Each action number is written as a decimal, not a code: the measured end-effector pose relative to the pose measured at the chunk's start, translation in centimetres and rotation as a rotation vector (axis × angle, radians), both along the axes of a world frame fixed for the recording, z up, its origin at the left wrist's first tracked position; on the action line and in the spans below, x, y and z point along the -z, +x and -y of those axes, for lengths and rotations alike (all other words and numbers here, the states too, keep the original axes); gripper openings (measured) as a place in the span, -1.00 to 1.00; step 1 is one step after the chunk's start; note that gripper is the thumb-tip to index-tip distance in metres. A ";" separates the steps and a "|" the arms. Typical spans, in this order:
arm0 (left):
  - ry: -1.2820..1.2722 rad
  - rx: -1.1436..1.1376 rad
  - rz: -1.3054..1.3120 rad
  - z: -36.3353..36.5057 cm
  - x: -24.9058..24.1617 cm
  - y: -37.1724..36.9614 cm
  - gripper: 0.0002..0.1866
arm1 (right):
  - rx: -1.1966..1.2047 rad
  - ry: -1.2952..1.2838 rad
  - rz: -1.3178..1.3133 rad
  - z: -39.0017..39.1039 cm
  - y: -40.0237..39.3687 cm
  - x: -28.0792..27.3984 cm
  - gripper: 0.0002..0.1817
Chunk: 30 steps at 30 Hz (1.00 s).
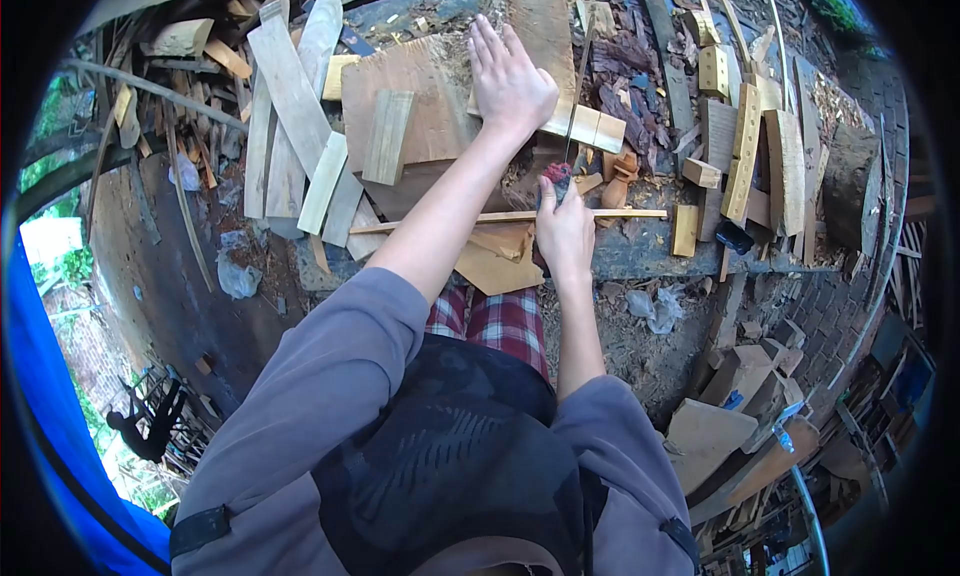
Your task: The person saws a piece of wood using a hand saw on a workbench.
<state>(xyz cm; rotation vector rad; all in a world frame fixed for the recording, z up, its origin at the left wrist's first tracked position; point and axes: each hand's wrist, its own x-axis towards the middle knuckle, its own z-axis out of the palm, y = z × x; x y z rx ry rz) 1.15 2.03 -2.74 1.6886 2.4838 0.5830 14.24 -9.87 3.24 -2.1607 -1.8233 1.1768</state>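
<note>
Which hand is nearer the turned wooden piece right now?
Right. The right hand grips a handle just left of the turned wooden piece; the left hand is spread over the wood, farther forward and left.

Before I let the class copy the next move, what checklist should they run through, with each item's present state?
1. Right hand closed around the saw handle: ok.
2. Left hand off the blade: ok, though it lies close beside it.
3. Saw teeth on a marked line: cannot tell, too small to see.
4. Workbench free of loose pieces: not ok, a thin wooden strip and offcuts lie about.
5. Gloves on: not ok, both hands are bare.
</note>
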 end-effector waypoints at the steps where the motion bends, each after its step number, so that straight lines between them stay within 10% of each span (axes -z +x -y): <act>1: 0.011 0.002 0.033 0.1 -0.1 0.1 -0.22 | 0.000 -0.016 0.019 -0.1 0.1 0.1 -0.48; 30: 0.007 -0.131 0.032 -1.3 0.8 -0.3 -0.25 | 0.020 0.037 -0.017 3.3 3.3 0.7 -0.55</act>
